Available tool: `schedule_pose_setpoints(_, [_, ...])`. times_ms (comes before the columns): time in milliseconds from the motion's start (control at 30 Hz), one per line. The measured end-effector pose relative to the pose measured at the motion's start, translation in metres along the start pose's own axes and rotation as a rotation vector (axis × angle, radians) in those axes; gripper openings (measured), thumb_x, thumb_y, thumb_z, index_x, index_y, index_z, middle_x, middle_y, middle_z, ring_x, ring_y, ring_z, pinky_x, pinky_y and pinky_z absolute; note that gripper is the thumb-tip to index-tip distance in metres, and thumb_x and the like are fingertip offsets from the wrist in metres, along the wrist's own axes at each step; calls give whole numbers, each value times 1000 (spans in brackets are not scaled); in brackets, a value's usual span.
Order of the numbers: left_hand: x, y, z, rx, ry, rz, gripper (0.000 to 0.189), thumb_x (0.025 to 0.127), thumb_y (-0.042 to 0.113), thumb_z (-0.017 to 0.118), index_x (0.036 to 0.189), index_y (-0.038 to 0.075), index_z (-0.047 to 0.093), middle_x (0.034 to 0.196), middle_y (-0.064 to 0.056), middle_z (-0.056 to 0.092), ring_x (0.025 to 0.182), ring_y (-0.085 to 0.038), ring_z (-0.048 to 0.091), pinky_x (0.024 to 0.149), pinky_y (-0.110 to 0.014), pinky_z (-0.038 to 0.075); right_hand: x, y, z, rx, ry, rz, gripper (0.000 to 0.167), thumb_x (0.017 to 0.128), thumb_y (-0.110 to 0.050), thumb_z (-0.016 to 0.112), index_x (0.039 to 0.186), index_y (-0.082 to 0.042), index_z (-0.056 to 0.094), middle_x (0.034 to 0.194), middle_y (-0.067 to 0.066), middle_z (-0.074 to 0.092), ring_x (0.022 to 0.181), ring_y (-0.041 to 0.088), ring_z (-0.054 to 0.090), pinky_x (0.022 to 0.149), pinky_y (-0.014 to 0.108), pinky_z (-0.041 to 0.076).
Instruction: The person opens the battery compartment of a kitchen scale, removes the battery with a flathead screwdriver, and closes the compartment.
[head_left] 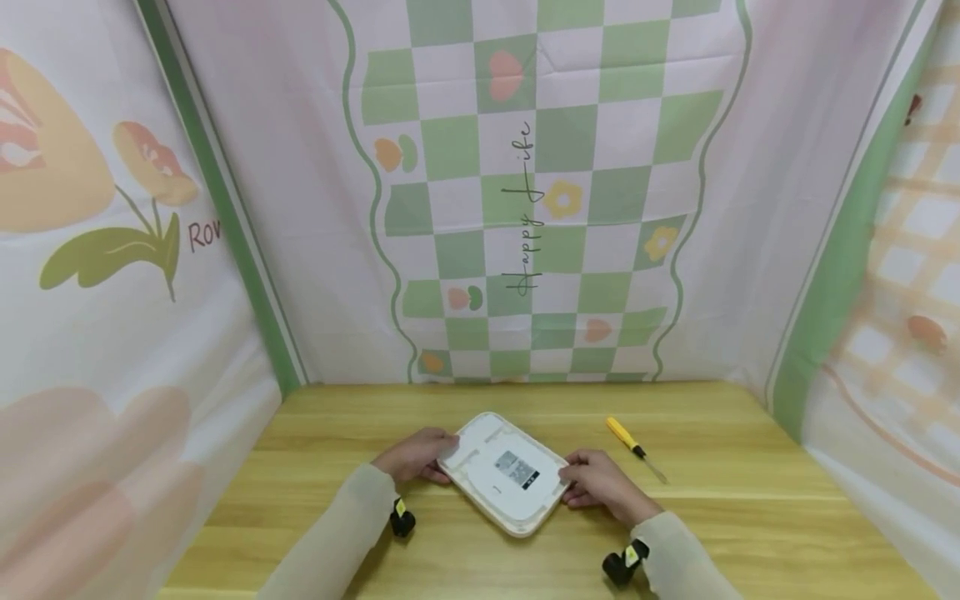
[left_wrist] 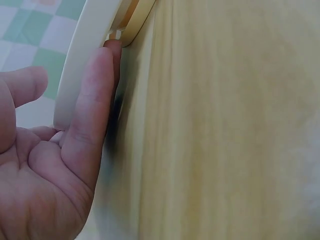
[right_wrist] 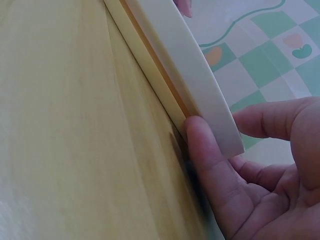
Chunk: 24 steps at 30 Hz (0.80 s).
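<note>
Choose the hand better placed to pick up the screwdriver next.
Probably the right hand: the screwdriver lies close by on its side, while the left hand is across the white device. Both hold the device, so the right would need to let go.

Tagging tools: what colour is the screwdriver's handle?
Yellow handle, black by the shaft; head view is best.

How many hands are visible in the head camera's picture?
2: the left hand holds the left side of the white device, and the right hand holds its right side. No other hand shows.
</note>
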<state>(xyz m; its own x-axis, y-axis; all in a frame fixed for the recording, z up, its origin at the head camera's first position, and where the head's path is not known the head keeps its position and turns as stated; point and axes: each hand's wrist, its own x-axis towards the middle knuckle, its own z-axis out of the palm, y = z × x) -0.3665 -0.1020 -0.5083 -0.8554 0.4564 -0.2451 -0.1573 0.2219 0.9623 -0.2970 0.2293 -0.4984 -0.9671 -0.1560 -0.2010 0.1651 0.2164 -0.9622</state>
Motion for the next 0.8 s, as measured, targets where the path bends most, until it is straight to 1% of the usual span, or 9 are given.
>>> schedule_pose_setpoints(167, [-5,0,2,-2,7,0,40,102,31,52,114,-7,54,92,-18,64,72,-23,65,65,-33,60,2,1,-1,0,13,1,32,90,-5,60,115,13,51,83,17,64,66,24,65,61,37,60])
schedule_pose_setpoints(267, [-8,-3,3,-8,1,5,41,102,31,51,113,-8,53,92,-18,64,72,-23,65,65,-32,60,3,2,-1,-2,19,5,33,92,-9,61,116,12,52,84,16,64,66,24,65,61,37,60])
schedule_pose_setpoints(500, [-13,-9,2,-8,-11,-11,44,102,35,51,116,-7,55,92,-18,66,73,-23,66,67,-33,60,3,-1,-1,-22,29,26,37,96,-14,60,120,12,51,87,16,64,66,24,64,60,38,59])
schedule_pose_setpoints(700, [-19,-10,2,21,-19,1,44,102,35,50,113,-6,58,90,-17,66,73,-23,66,67,-33,60,4,-4,0,-34,48,33,36,95,-12,60,120,13,53,85,16,65,65,23,64,58,37,59])
schedule_pose_setpoints(800, [-22,-10,3,18,-19,-4,42,102,34,50,112,-5,60,89,-17,67,72,-23,67,66,-34,60,6,-4,0,-40,65,34,36,94,-11,61,119,14,53,84,16,65,64,22,63,58,36,58])
